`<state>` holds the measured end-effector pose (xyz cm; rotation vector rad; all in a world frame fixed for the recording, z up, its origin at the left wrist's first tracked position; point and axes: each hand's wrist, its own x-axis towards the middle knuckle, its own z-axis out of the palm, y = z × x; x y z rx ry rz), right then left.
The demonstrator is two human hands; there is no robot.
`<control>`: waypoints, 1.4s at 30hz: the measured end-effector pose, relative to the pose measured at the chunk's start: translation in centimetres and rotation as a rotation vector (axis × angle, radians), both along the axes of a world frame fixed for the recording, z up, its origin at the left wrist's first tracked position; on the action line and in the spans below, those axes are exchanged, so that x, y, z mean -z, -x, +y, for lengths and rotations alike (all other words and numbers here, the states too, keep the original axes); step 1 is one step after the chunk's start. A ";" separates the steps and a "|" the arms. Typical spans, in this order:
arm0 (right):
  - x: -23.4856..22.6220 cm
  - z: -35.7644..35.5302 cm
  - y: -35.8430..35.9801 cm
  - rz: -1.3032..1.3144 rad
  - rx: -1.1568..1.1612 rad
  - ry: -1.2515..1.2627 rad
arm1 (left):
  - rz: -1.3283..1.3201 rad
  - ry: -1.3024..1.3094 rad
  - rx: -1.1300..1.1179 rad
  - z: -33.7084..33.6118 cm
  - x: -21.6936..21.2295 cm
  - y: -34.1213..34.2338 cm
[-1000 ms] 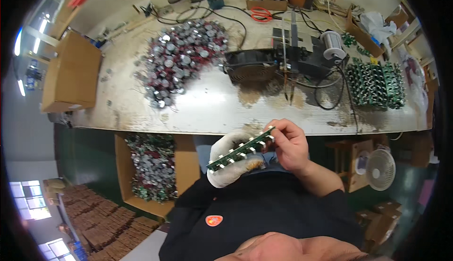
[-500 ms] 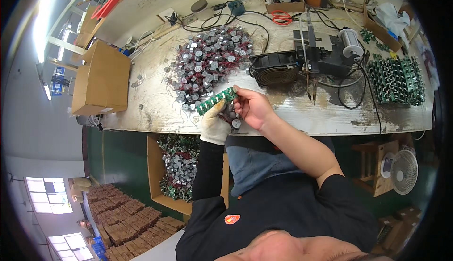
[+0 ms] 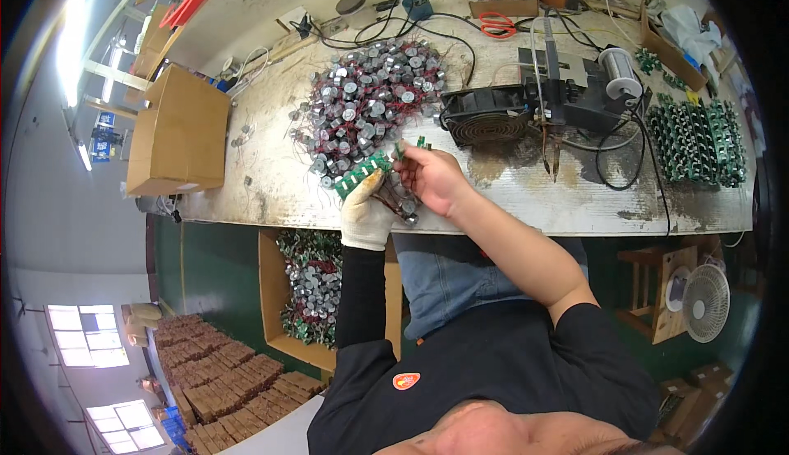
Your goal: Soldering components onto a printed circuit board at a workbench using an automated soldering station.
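Note:
My left hand, in a white glove with a yellowish thumb, grips a strip of green circuit boards with pale parts in a row. Bare and closed, my right hand is at the strip's right end, pinching a small green board piece. More green board shows just beyond its knuckles; whether the pieces are joined cannot be made out. Between and under my hands are a few small round metal motors with dark red wires, partly hidden. A large heap of similar wired motors lies just beyond my hands.
Right of the heap stand a black fan and a soldering stand with a solder spool. Stacked circuit boards lie far right. Red scissors are behind. A cardboard box sits left; an open carton is below the table edge.
The strip in my left hand now looks shorter at its right end. My right hand has turned slightly, with small green board pieces at its fingers. The view has shifted slightly.

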<state>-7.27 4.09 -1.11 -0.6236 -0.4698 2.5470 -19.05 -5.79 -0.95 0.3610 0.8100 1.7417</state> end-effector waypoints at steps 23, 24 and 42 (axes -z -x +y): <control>-1.0 -1.3 1.2 0.106 0.283 -0.188 | 0.268 0.062 -0.064 -0.9 -1.6 0.5; -1.2 -1.5 1.4 0.069 0.207 -0.129 | 0.209 0.016 0.002 -1.9 -0.9 2.0; -0.6 -1.9 1.5 -0.306 0.497 -0.624 | 0.324 0.018 -0.058 -1.1 -0.9 1.7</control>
